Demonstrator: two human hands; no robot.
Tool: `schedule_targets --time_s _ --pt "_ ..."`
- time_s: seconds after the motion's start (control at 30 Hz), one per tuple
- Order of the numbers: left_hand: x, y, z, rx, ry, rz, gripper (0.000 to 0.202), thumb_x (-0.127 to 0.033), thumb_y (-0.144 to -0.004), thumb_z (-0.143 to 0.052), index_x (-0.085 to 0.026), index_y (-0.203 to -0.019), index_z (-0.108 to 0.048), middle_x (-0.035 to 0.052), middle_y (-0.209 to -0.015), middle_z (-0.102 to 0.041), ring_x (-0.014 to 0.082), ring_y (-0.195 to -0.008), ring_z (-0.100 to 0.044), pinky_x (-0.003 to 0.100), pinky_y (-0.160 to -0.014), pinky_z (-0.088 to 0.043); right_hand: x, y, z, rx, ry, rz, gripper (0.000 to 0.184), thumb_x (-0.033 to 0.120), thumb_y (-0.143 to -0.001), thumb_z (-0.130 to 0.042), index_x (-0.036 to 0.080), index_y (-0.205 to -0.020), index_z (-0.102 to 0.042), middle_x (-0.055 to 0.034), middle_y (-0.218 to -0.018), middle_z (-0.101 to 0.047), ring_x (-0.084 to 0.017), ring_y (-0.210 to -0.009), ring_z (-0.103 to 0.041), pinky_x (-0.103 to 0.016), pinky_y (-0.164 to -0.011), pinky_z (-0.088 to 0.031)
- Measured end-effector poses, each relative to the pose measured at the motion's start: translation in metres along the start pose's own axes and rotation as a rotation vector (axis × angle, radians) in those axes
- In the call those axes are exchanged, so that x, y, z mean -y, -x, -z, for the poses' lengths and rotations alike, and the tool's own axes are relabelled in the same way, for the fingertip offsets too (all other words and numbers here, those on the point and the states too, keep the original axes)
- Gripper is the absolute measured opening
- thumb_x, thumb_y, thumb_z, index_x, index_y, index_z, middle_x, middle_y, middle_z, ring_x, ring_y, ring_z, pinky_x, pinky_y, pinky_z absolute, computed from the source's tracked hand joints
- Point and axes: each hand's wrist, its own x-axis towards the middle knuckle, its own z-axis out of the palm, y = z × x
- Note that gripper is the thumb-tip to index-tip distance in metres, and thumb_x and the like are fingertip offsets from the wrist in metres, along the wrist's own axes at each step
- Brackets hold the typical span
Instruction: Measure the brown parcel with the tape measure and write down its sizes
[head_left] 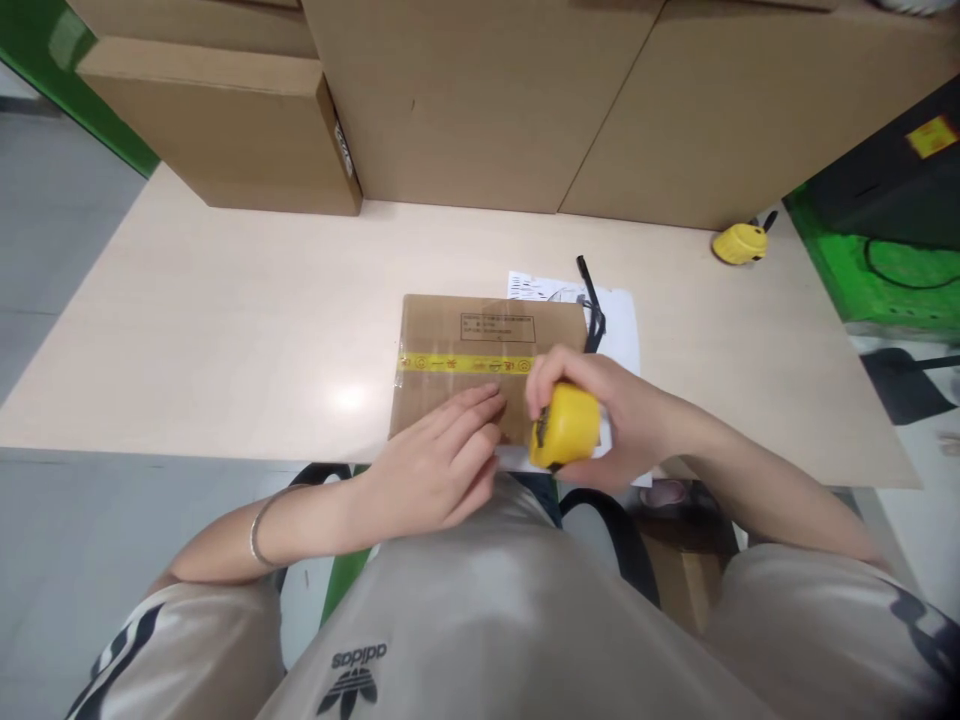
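Note:
A flat brown cardboard box point(435, 325) lies near the table's front edge, with yellow printed tape point(454, 364) across it and a framed block of print above the tape. My left hand point(442, 460) rests on the box's near left part, fingers stretched out and holding nothing. In my right hand point(622, 410), closed around it, is a yellow tape measure point(566, 428), held over the box's near right corner. Partly hidden under the box and that hand are white printed sheets point(619, 320). A thin black strap or cord point(592, 300) lies on them by the box's right edge.
Large cardboard boxes point(480, 110) line the table's back, with a smaller carton point(240, 140) at the left. Another yellow tape measure point(739, 243) sits at the back right of the pale table point(225, 330). Dark equipment point(892, 170) stands beyond the right edge.

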Motion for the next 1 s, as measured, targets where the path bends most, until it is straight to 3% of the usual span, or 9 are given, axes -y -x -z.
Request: schedule_targets --time_s 0.1,0.2,0.27,0.4,0.5,0.57,0.77,1.0 --pt "0.001 0.003 0.0 -0.025 0.032 -0.002 0.025 -0.028 -0.1 -0.055 -0.009 -0.117 -0.054 0.0272 -0.124 -0.074 0.0383 -0.129 -0.071 0.052 -0.102 -0.066 0.0 -0.006 0.006 0.073 0.193 0.064 0.052 0.033 -0.068 -0.083 0.024 -0.107 -0.05 -0.0013 -0.097 -0.065 -0.017 -0.08 -0.062 -0.032 -0.07 -0.049" --pt "0.0 0.003 0.002 0.006 -0.01 -0.033 0.031 -0.033 -0.1 -0.055 -0.011 -0.122 -0.058 0.0244 -0.127 -0.073 0.0381 -0.13 -0.07 0.051 -0.101 -0.065 -0.01 -0.021 0.02 0.089 0.139 0.177 0.052 0.032 -0.075 -0.082 0.024 -0.114 -0.049 -0.0029 -0.106 -0.061 -0.017 -0.089 -0.064 -0.031 -0.076 -0.051" --pt "0.0 0.003 0.002 0.061 -0.072 -0.061 0.041 -0.036 -0.101 -0.054 -0.015 -0.136 -0.058 0.0214 -0.128 -0.072 0.0377 -0.129 -0.069 0.051 -0.101 -0.063 -0.02 -0.035 0.033 0.127 0.055 0.187 0.05 0.035 -0.08 -0.081 0.024 -0.115 -0.048 -0.0024 -0.105 -0.061 -0.016 -0.092 -0.064 -0.031 -0.078 -0.052" --pt "-0.003 0.004 -0.002 0.15 -0.193 -0.071 0.056 -0.046 -0.104 -0.052 -0.025 -0.155 -0.05 0.0191 -0.13 -0.07 0.0369 -0.127 -0.07 0.05 -0.104 -0.059 -0.045 -0.066 0.066 0.158 -0.061 0.051 0.06 0.047 -0.082 -0.081 0.025 -0.124 -0.044 -0.0005 -0.099 -0.065 -0.017 -0.09 -0.065 -0.032 -0.078 -0.052" --pt "-0.003 0.006 -0.004 0.145 -0.216 -0.077 0.061 -0.055 -0.103 -0.053 -0.023 -0.155 -0.052 0.0199 -0.13 -0.07 0.0373 -0.126 -0.07 0.049 -0.105 -0.057 -0.068 -0.086 0.089 0.068 -0.07 -0.068 0.077 0.058 -0.075 -0.083 0.027 -0.132 -0.042 0.0008 -0.096 -0.066 -0.019 -0.085 -0.064 -0.035 -0.076 -0.05" --pt "-0.003 0.006 -0.005 0.147 -0.217 -0.076 0.064 -0.059 -0.102 -0.052 -0.024 -0.155 -0.052 0.0195 -0.13 -0.07 0.0373 -0.128 -0.069 0.049 -0.106 -0.057 -0.081 -0.096 0.098 -0.001 -0.088 -0.09 0.078 0.059 -0.071 -0.082 0.028 -0.131 -0.045 0.001 -0.094 -0.066 -0.02 -0.083 -0.062 -0.035 -0.074 -0.048" --pt "-0.002 0.006 -0.004 0.151 -0.198 -0.063 0.07 -0.067 -0.1 -0.051 -0.024 -0.157 -0.05 0.0198 -0.131 -0.069 0.0384 -0.131 -0.066 0.049 -0.106 -0.056 -0.095 -0.105 0.099 -0.003 -0.062 -0.061 0.05 0.054 -0.075 -0.076 0.024 -0.111 -0.06 -0.0014 -0.095 -0.064 -0.019 -0.086 -0.058 -0.034 -0.073 -0.045" --pt "-0.001 0.005 -0.004 0.134 -0.193 -0.069 0.071 -0.068 -0.098 -0.053 -0.024 -0.154 -0.054 0.0197 -0.126 -0.071 0.0389 -0.128 -0.068 0.049 -0.105 -0.056 -0.09 -0.108 0.1 0.016 -0.055 -0.068 0.045 0.051 -0.074 -0.078 0.022 -0.104 -0.061 -0.0034 -0.099 -0.063 -0.02 -0.09 -0.057 -0.034 -0.074 -0.045"
